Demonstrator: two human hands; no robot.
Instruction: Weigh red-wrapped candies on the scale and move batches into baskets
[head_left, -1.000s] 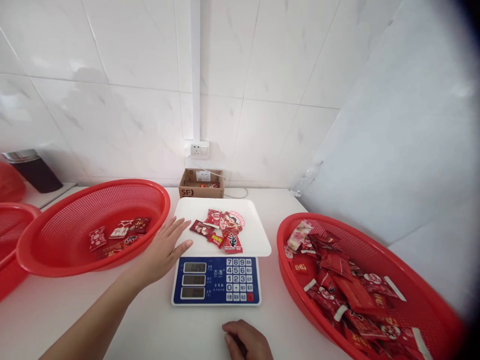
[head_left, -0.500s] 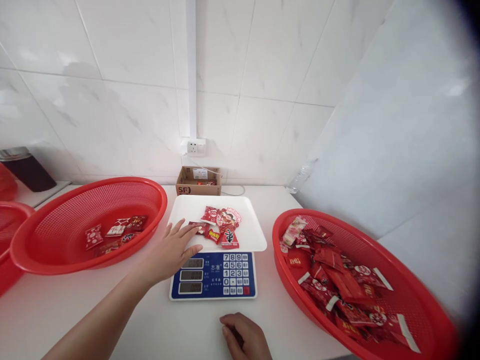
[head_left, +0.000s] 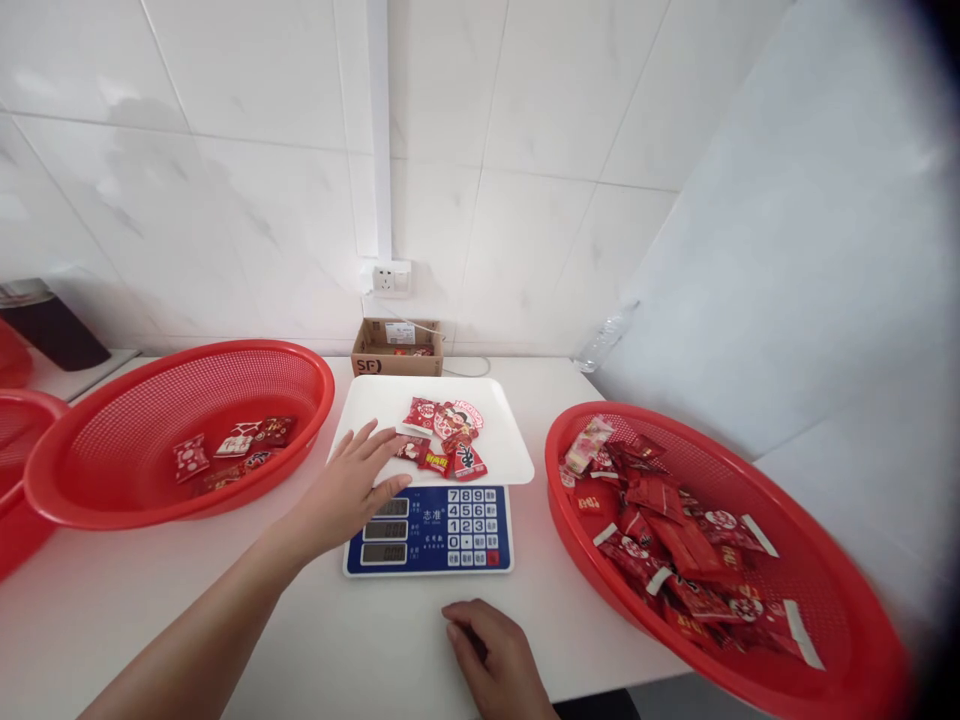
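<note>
My left hand [head_left: 358, 490] is spread over the left side of the white weighing tray [head_left: 504, 445], its fingertips beside a small pile of candy packets. Among these are a red triangular packet [head_left: 469, 460], a yellow-and-red one [head_left: 436, 458] and a red one [head_left: 421, 413]. Below the tray is the scale's blue panel [head_left: 429, 532] with keys and displays; my left thumb is near its upper left. My right hand [head_left: 499, 657] rests on the table in front of the scale, fingers curled and closed, and whatever may be inside them is hidden.
At the right, a red basket [head_left: 840, 530] holds many red packets; another red basket [head_left: 112, 475] at the left holds several. A cardboard box [head_left: 397, 360] and a clear plastic bottle [head_left: 606, 338] stand by the wall. A dark bottle [head_left: 60, 330] lies at far left.
The packets on the tray have shifted slightly to the right beside my left hand's fingertips. My right hand stays curled. The whole view has moved a little.
</note>
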